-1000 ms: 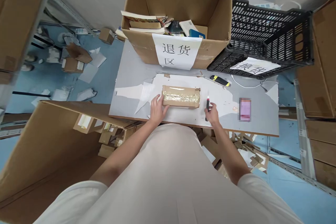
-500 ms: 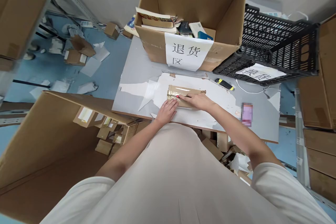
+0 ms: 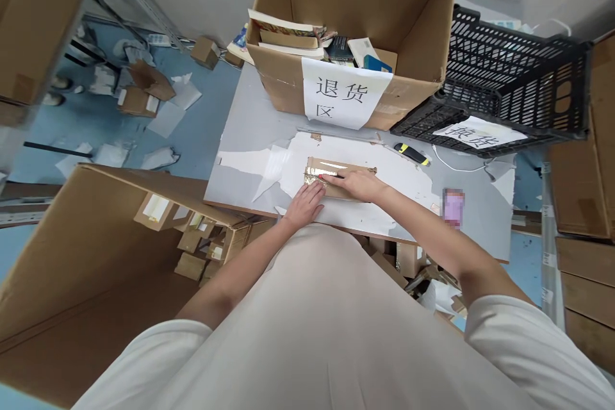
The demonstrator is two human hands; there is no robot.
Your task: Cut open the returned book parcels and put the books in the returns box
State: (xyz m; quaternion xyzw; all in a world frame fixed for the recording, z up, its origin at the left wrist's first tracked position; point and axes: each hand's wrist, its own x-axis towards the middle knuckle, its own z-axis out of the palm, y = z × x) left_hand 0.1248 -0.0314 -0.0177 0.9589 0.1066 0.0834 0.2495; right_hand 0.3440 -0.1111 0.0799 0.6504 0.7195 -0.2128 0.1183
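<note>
Both my hands are down on the parcel (image 3: 340, 177), a flat oblong of brown cardboard wrapped in shiny, wrinkled clear tape. My left hand (image 3: 302, 204) lies flat with fingers spread, pressing the parcel's near left corner. My right hand (image 3: 358, 185) is curled round a thin dark pen (image 3: 331, 175) with a red tip, laid along the parcel's top and pointing toward its left end.

Behind the parcel stands a big open carton (image 3: 355, 19) of plain corrugated board, with books (image 3: 288, 38) stacked inside and a white paper sign (image 3: 344, 99) hanging on its front. To the right of the parcel and further back, a black plastic lattice crate (image 3: 514, 77) lies tipped on its side, a paper label across its lower edge. Between crate and parcel rests a black and yellow cutter (image 3: 410, 154). A phone (image 3: 453, 207) lies well to the parcel's right.

The parcel sits on a grey table (image 3: 250, 134) with torn white patches. Left of it, on the blue floor (image 3: 192, 134), scraps and small boxes are scattered, and a large carton (image 3: 96, 256) holds more small boxes.
</note>
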